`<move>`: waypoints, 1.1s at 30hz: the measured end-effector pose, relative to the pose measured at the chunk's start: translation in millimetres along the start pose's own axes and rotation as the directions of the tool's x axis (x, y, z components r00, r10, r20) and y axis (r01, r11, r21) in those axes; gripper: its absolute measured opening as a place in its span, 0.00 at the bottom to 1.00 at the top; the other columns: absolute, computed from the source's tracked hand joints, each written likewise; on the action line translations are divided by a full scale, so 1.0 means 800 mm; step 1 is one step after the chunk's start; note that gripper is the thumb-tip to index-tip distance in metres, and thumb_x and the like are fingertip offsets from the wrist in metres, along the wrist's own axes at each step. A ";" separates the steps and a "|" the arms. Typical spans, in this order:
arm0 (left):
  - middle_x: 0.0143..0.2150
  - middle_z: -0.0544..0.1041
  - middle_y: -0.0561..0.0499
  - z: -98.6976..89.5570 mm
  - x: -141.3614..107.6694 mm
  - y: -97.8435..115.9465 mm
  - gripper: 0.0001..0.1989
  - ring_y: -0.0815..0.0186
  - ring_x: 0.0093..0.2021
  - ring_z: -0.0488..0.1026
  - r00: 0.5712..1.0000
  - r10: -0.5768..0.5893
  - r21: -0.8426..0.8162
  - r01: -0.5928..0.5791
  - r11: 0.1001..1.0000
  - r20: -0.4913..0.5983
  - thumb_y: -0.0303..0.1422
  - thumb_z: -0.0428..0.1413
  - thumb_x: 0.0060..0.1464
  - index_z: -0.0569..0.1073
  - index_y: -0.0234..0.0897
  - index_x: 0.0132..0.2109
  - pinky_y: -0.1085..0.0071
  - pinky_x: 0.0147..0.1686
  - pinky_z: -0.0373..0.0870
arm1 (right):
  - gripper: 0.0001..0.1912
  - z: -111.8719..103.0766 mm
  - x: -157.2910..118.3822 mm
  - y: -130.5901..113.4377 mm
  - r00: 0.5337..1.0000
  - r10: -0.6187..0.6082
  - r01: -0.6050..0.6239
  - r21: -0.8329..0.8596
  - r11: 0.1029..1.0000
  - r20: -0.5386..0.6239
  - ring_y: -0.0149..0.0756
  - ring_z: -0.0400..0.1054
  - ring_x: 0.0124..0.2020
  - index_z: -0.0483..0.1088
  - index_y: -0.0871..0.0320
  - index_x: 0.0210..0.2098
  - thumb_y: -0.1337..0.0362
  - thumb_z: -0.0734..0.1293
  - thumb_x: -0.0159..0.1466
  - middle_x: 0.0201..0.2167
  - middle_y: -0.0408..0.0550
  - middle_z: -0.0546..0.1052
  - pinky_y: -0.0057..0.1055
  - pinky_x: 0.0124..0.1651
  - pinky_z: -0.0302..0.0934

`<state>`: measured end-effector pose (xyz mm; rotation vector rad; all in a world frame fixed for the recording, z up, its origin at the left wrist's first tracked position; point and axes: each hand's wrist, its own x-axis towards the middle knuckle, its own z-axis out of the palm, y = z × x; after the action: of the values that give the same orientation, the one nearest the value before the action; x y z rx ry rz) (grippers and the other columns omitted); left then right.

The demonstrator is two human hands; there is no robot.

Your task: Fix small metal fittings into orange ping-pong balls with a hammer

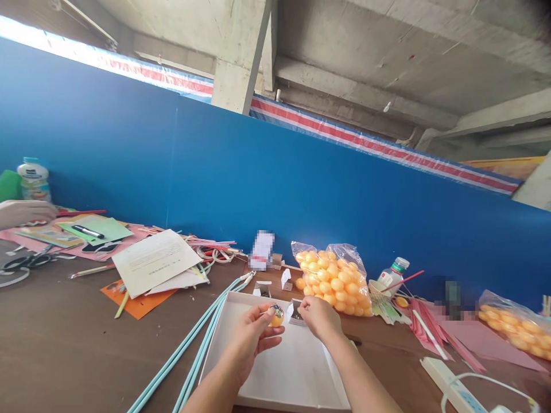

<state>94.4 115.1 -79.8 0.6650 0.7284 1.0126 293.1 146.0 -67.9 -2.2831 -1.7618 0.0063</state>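
My left hand (pixel 252 335) holds a small orange ball (pixel 276 322) between thumb and fingers, above the shallow white box lid (pixel 286 376). The ball looks like a plastic table-tennis ball, and its upper part is covered with something shiny and metallic. My right hand (pixel 322 318) has its fingertips pinched together at a small open carton (pixel 295 317) with dark little pieces inside. Whatever is between those fingertips is too small to make out. Behind the right hand lies a clear bag of orange balls (pixel 333 281).
Pale blue rods (pixel 196 338) lie left of the lid. Papers (pixel 157 261) and scissors (pixel 28 261) are further left, where another person's hand (pixel 26 213) shows. On the right are a bottle (pixel 395 272), pink paper (pixel 473 335), a second ball bag (pixel 516 327) and a power strip (pixel 451 384).
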 end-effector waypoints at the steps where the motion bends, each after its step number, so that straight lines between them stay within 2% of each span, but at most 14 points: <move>1: 0.39 0.76 0.46 0.000 0.000 0.000 0.19 0.63 0.33 0.77 1.000 0.000 0.002 0.000 1.000 -0.002 0.38 0.62 0.46 0.71 0.36 0.45 0.69 0.33 0.75 | 0.08 0.000 -0.002 0.002 1.000 0.005 -0.005 0.032 0.999 -0.006 0.34 0.70 0.31 0.72 0.50 0.26 0.59 0.61 0.57 0.29 0.40 0.79 0.27 0.25 0.47; 8: 0.40 0.76 0.45 -0.001 0.002 -0.001 0.23 0.63 0.35 0.77 0.999 -0.007 0.038 0.008 0.999 -0.031 0.41 0.63 0.45 0.71 0.35 0.47 0.69 0.34 0.74 | 0.08 0.003 -0.006 0.012 0.999 0.023 -0.010 0.282 0.959 -0.043 0.35 0.69 0.31 0.71 0.50 0.27 0.57 0.62 0.56 0.27 0.39 0.78 0.27 0.27 0.50; 14: 0.41 0.76 0.44 -0.001 0.002 -0.001 0.24 0.63 0.35 0.77 0.999 -0.006 0.047 0.008 0.999 -0.042 0.41 0.62 0.45 0.71 0.35 0.48 0.70 0.34 0.75 | 0.07 0.006 -0.007 0.018 0.996 0.005 0.041 0.522 0.852 -0.086 0.36 0.68 0.30 0.70 0.52 0.26 0.58 0.62 0.56 0.26 0.41 0.76 0.29 0.29 0.56; 19: 0.41 0.75 0.45 -0.001 0.003 -0.001 0.24 0.63 0.35 0.77 0.999 -0.006 0.049 0.009 0.999 -0.054 0.41 0.63 0.45 0.70 0.35 0.48 0.71 0.32 0.74 | 0.12 -0.002 -0.007 0.020 0.998 -0.029 0.055 0.720 0.692 -0.048 0.30 0.63 0.20 0.68 0.55 0.28 0.54 0.61 0.58 0.24 0.42 0.73 0.27 0.22 0.57; 22: 0.41 0.75 0.46 -0.001 0.004 -0.002 0.24 0.63 0.36 0.76 0.998 -0.016 0.069 0.021 0.997 -0.062 0.41 0.62 0.46 0.69 0.35 0.48 0.71 0.32 0.74 | 0.13 -0.015 -0.014 0.016 0.999 -0.032 0.025 0.800 0.600 -0.008 0.29 0.63 0.19 0.68 0.56 0.29 0.52 0.63 0.58 0.23 0.41 0.73 0.26 0.20 0.57; 24: 0.42 0.75 0.46 0.000 0.003 -0.001 0.23 0.64 0.35 0.76 0.998 -0.019 0.079 0.024 0.997 -0.063 0.41 0.61 0.47 0.69 0.36 0.48 0.71 0.33 0.74 | 0.14 -0.026 -0.025 0.010 0.999 -0.023 -0.023 0.881 0.473 0.039 0.30 0.66 0.22 0.69 0.57 0.29 0.52 0.66 0.55 0.25 0.43 0.74 0.25 0.22 0.59; 27: 0.41 0.75 0.46 0.003 -0.002 -0.001 0.22 0.65 0.35 0.76 0.999 -0.006 0.068 0.010 0.998 -0.052 0.40 0.61 0.48 0.69 0.35 0.48 0.71 0.33 0.74 | 0.14 -0.039 -0.044 -0.005 0.995 -0.035 -0.081 0.969 0.233 0.092 0.30 0.68 0.26 0.70 0.58 0.28 0.54 0.71 0.52 0.30 0.46 0.76 0.25 0.25 0.62; 28: 0.41 0.76 0.46 0.004 -0.003 0.000 0.21 0.65 0.34 0.76 0.999 0.003 0.058 0.000 0.998 -0.047 0.40 0.61 0.48 0.69 0.35 0.47 0.71 0.33 0.74 | 0.14 -0.040 -0.050 -0.011 0.994 -0.047 -0.090 0.979 0.184 0.100 0.30 0.67 0.26 0.70 0.59 0.28 0.55 0.71 0.52 0.30 0.46 0.76 0.24 0.25 0.62; 33: 0.39 0.77 0.44 0.007 -0.010 0.003 0.18 0.64 0.34 0.77 0.999 0.020 0.007 -0.020 1.000 -0.042 0.36 0.60 0.50 0.69 0.33 0.47 0.71 0.34 0.74 | 0.12 -0.018 -0.068 -0.036 0.988 -0.113 -0.097 0.992 0.078 0.105 0.26 0.64 0.23 0.69 0.59 0.31 0.57 0.71 0.54 0.25 0.43 0.74 0.24 0.26 0.63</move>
<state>95.1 108.0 -72.8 0.6591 0.7632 1.0458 253.6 98.2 -56.2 -1.1273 -1.0638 1.1056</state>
